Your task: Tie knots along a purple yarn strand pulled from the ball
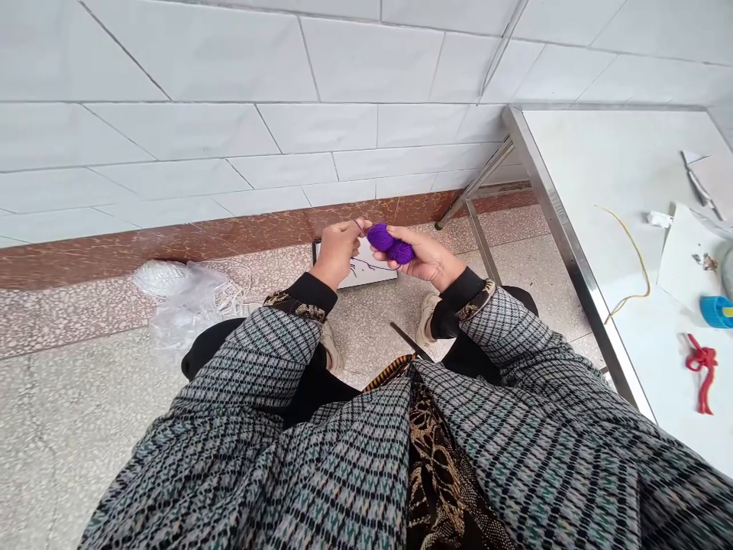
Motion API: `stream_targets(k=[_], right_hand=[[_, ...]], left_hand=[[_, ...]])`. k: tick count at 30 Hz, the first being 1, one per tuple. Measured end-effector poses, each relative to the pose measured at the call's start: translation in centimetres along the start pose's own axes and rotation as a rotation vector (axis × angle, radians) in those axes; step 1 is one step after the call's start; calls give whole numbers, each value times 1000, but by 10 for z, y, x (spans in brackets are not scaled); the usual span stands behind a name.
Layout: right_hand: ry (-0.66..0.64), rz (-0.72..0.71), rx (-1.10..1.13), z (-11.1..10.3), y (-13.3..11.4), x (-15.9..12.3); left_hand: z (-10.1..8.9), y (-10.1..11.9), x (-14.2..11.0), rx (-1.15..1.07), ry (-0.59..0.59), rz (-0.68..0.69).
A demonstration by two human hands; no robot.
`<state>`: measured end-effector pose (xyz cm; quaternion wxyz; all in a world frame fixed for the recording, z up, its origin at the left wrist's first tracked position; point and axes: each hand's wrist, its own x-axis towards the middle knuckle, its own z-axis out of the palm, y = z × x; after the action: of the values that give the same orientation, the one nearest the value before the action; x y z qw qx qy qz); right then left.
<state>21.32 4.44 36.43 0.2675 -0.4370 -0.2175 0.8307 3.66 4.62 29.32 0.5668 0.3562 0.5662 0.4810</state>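
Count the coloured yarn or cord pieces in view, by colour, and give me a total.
Purple yarn ball, held in the right hand: 1
Yellow cord on the table: 1
Red cord bundle on the table: 1
Total: 3

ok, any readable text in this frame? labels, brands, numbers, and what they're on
None can be read.
White sheet on the floor behind the hands: only purple scribbled lines, no letters legible.
Purple yarn ball, held in the right hand with its strand pinched by the left hand: no label.
Blue item and white paper on the table: any marks too small to read.
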Motion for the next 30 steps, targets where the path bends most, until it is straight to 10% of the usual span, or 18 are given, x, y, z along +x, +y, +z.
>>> stream_targets(k=[6, 15, 20, 30], right_hand=[[120, -17, 220, -1, -10, 2], [229, -119, -143, -2, 4, 22], [136, -145, -398, 1, 14, 23], [-40, -407, -647, -20, 25, 35]], left_hand=[[5, 17, -16, -464, -176, -88], [-11, 19, -18, 340, -686, -3], [-11, 21, -22, 410, -985, -41], [-10, 18, -30, 70, -1059, -203]])
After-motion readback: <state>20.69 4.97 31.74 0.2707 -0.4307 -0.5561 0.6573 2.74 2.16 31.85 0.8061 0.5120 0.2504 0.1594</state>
